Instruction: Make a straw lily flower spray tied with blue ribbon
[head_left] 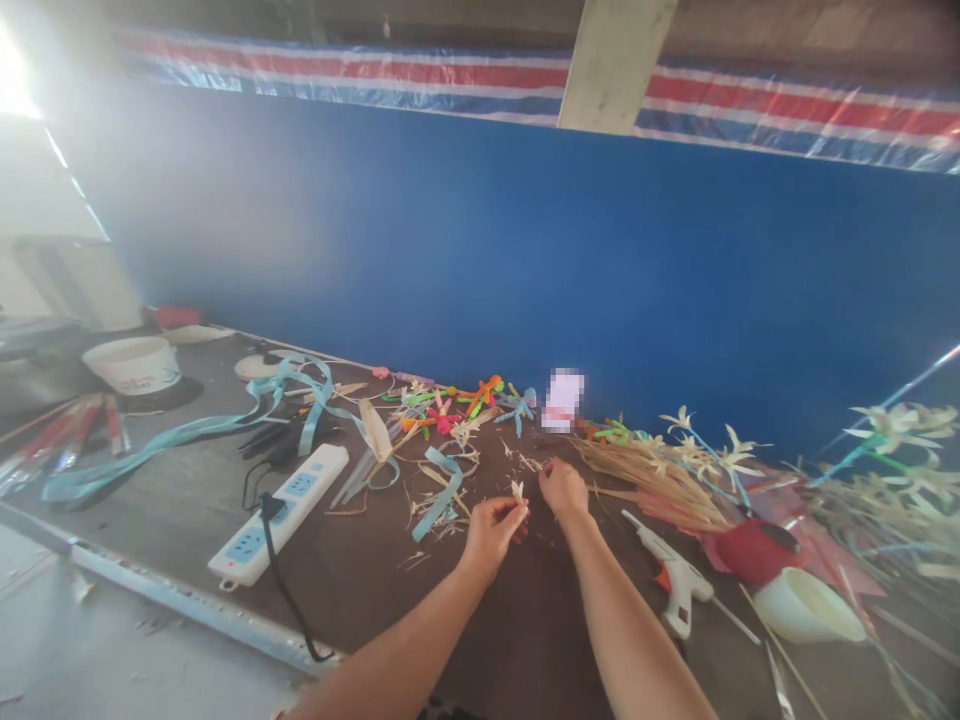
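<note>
The left hand (491,532) has its grip pinched on a bud (517,490), lower centre of the frame; whether the right hand (566,490) holds anything, I cannot tell. Flowers (739,455) at right look finished; this bud seems not yet joined. Bare desk (529,640) lies between the forearms (405,635); glue gun (679,580) and power strip (300,500) limit the sides.

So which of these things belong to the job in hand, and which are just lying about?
Belonging, it seems:
small cream petal-shaped piece, held in the left hand;
thin pale scraps, beside the right hand;
perhaps the white glue gun with red trigger, untouched.

Lying about, probably:
long light-blue ribbon;
round white bucket.
</note>
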